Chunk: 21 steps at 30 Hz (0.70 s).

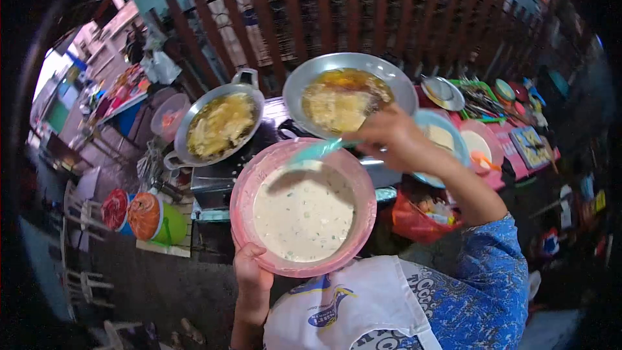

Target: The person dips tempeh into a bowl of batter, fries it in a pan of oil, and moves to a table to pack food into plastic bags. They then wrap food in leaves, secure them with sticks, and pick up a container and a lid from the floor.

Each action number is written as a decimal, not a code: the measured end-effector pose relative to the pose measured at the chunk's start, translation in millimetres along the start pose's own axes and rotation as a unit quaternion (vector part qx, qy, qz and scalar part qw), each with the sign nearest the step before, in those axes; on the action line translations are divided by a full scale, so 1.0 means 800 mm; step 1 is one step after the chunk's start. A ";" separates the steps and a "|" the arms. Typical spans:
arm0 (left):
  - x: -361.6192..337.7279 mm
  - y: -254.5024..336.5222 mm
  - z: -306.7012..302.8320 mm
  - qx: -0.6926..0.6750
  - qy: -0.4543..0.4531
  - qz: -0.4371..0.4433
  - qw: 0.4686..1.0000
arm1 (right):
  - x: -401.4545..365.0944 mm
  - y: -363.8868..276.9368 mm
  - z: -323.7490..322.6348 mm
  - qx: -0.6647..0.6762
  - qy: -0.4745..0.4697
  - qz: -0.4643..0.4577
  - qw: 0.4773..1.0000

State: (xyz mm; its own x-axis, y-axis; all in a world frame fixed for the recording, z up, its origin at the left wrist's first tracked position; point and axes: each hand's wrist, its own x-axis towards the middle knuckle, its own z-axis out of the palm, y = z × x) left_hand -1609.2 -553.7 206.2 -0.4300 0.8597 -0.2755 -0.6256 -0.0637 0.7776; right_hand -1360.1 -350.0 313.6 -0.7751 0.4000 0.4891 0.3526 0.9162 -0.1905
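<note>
A pink plastic basin of pale, creamy batter flecked with green is tilted in front of my apron. At its lower left rim, my left hand grips it with the thumb over the edge. My right hand is closed on the handle of a teal plastic scoop, whose blurred head lies over the far side of the batter. Beyond the basin, a large wok holds pale food frying in oil. Another wok, with two handles, stands to the left with food frying in it.
Both woks stand over a stove. To the right are a light-blue basin with a pale block, a green tray of utensils and a red bag. Lidded buckets sit left; a slatted wooden fence runs behind.
</note>
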 end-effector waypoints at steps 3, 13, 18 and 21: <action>-0.018 -0.013 0.013 -0.013 -0.023 -0.017 0.999 | -0.057 -0.034 0.031 -0.148 -0.033 -0.054 0.987; -0.053 -0.092 0.039 0.046 -0.097 -0.110 0.988 | -0.259 -0.080 0.066 0.326 0.317 0.476 0.753; -0.072 -0.143 0.122 0.064 -0.174 -0.154 0.971 | -0.325 -0.095 0.031 0.491 0.382 0.496 0.606; -0.087 -0.196 0.185 0.061 -0.232 -0.176 0.955 | -0.377 -0.087 -0.017 0.444 0.433 0.514 0.592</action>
State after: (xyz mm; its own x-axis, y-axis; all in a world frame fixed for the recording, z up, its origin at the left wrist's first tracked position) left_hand -1384.4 -528.6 186.9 0.1442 0.9510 -0.2736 -0.5859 0.3048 0.7509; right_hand -1143.7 -535.0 191.1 0.3060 0.9473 -0.0948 -0.3081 0.0043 -0.9513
